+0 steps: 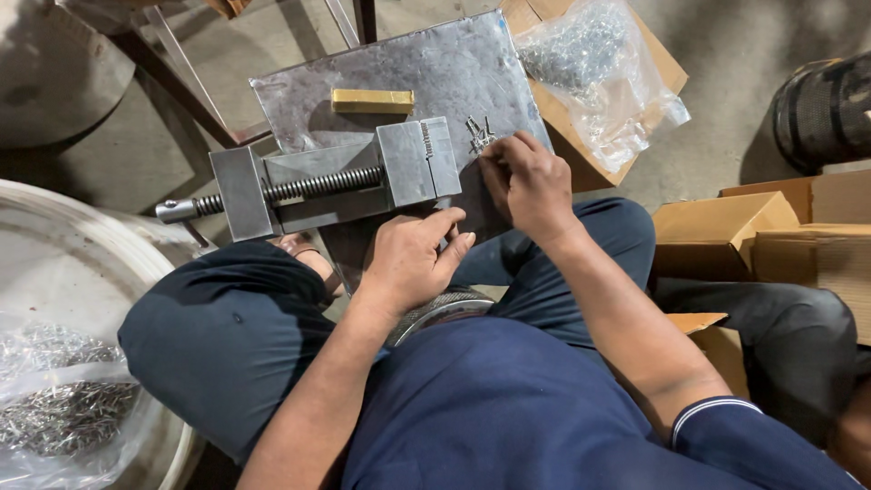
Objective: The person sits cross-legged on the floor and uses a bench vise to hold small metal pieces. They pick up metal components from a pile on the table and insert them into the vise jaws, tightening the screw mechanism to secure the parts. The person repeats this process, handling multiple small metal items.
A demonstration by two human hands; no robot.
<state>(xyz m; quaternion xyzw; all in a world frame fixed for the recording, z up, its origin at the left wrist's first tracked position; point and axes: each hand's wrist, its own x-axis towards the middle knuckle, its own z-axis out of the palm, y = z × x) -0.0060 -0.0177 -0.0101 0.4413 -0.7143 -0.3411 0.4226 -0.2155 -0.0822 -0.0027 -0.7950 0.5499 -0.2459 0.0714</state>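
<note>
A grey steel vise (345, 177) with a long threaded screw sits on a scuffed metal plate (454, 68) across my knees. My left hand (413, 259) rests against the near side of the vise's jaw block, fingers curled, palm on the plate's edge. My right hand (526, 181) is just right of the jaw, its fingertips pinching a small metal part; what it grips is mostly hidden. A few small metal pieces (478, 134) lie on the plate beside that hand. A brass-coloured bar (372, 100) lies behind the vise.
A plastic bag of small metal parts (599, 63) sits on a cardboard box at upper right. Another bag of parts (63, 404) lies in a white tub at lower left. Cardboard boxes (762, 227) stand to the right, a dark drum (826, 109) behind them.
</note>
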